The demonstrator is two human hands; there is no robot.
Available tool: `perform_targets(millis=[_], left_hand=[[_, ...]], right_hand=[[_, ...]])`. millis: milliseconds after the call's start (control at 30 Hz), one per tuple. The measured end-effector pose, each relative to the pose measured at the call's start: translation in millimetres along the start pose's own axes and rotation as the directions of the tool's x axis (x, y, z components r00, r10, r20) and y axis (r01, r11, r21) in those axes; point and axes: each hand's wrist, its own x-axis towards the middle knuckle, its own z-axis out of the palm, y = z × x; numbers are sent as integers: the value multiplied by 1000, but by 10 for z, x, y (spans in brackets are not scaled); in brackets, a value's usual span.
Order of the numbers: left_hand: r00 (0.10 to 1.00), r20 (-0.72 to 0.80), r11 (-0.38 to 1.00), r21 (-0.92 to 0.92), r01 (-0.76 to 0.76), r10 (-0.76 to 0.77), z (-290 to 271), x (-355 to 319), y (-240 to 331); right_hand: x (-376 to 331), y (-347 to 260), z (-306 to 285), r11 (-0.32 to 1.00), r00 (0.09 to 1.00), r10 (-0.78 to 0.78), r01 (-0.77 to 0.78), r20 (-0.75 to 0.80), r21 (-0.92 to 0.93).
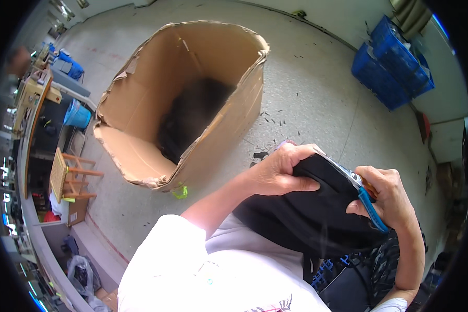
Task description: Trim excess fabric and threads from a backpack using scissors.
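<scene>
Black fabric (pixel 307 218) hangs across my lap. My left hand (pixel 286 171) pinches its upper edge, the thumb lying on top of the cloth. In my right hand (pixel 387 195) is a pair of scissors (pixel 366 200) with teal and orange handles. Their blades point up and left along the fabric's edge, toward the fingers of my left hand. Exactly where the blade tips meet the cloth is hard to make out.
A large open cardboard box (pixel 140 99) with dark material inside stands ahead on the left. Blue crates (pixel 387 67) sit at the far right. Dark scraps (pixel 273 118) litter the floor. Left are a wooden stool (pixel 70 174) and a light-blue basket (pixel 78 114).
</scene>
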Motion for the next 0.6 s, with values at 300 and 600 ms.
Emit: perform_targets(millis=[300, 600], left_hand=[[997, -33, 985, -162, 63, -69, -4, -61, -23], [997, -61, 985, -168, 26, -37, 10, -117, -16]], right_hand=[[93, -113, -101, 986, 977, 142, -126, 160, -105], [57, -62, 6, 988, 1000, -22, 25, 22, -150]])
